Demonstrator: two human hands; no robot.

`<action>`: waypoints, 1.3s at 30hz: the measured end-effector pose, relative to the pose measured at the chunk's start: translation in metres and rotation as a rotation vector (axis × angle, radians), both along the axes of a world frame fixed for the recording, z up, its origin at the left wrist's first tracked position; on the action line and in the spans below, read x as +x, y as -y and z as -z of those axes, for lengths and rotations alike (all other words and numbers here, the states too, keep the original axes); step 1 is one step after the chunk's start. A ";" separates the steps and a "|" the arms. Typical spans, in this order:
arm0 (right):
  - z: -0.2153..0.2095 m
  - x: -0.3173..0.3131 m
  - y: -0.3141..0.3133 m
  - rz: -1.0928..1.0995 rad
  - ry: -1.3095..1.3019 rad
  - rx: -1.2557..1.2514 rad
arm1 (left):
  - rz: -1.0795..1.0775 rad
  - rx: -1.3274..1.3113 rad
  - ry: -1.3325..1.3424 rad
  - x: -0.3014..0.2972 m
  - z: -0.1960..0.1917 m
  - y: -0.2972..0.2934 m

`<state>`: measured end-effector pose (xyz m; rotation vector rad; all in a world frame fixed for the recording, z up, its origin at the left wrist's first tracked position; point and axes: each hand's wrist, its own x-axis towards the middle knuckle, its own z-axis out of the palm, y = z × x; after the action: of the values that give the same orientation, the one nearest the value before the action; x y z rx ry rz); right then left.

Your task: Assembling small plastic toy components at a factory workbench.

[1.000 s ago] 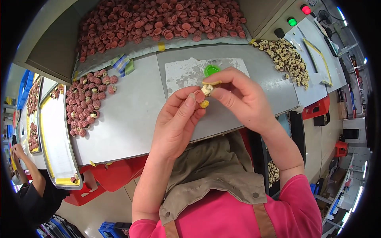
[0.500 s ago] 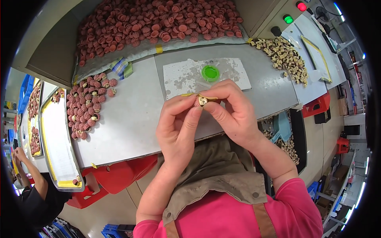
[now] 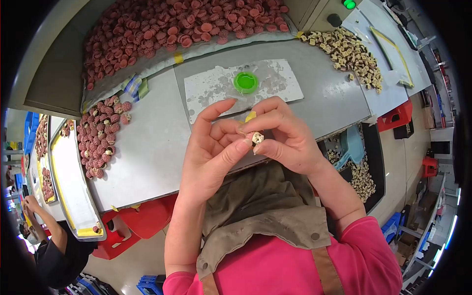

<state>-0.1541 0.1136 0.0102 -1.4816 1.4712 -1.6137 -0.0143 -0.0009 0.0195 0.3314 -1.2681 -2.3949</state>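
While both hands met above the near edge of the grey worktable (image 3: 147, 147), a small pale piece (image 3: 257, 138) sat pinched between them, and every position below is given relative to that piece. The piece was cream-coloured with darker spots; its long axis could not be determined, because it was small and partly covered. The left hand (image 3: 211, 152) lay directly to its left, thumb tip pressed against it, index finger raised and extended away from it, the remaining fingers loosely curled. The right hand (image 3: 285, 137) lay directly to its right and over it, fingers curled inward, with thumb and fingertips closed on the piece. Both hands touched the piece; neither was clearly nearer. A small yellow item (image 3: 250, 116) showed just above the piece, at the right-hand fingers; whether it was held could not be determined.

Beyond the piece, farther across the table, lay a stained white sheet (image 3: 216, 88) bearing a green round lid (image 3: 246, 82). Well beyond that, a large heap of red ridged pieces (image 3: 172, 29) filled a trough. Far to the left lay a smaller pile of red pieces (image 3: 101, 135), and past it a yellow-rimmed tray (image 3: 69, 182). Far to the upper right lay a heap of pale pieces (image 3: 351, 54). Below the piece hung a brown apron (image 3: 260, 206) over a pink sleeve (image 3: 364, 255). At the far lower left, another person's arm (image 3: 46, 223) reached in.
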 end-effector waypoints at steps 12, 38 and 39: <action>-0.007 0.002 -0.009 0.016 0.007 -0.023 | 0.084 -0.085 0.085 -0.005 -0.005 -0.002; 0.000 -0.004 -0.008 0.020 0.056 0.010 | -0.003 -0.022 0.130 -0.012 -0.007 -0.013; -0.002 -0.004 -0.009 0.019 0.053 0.009 | -0.008 -0.032 0.130 -0.010 -0.007 -0.012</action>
<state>-0.1585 0.1221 0.0119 -1.4129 1.4656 -1.6431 -0.0246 0.0114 0.0268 0.4882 -1.3575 -2.3767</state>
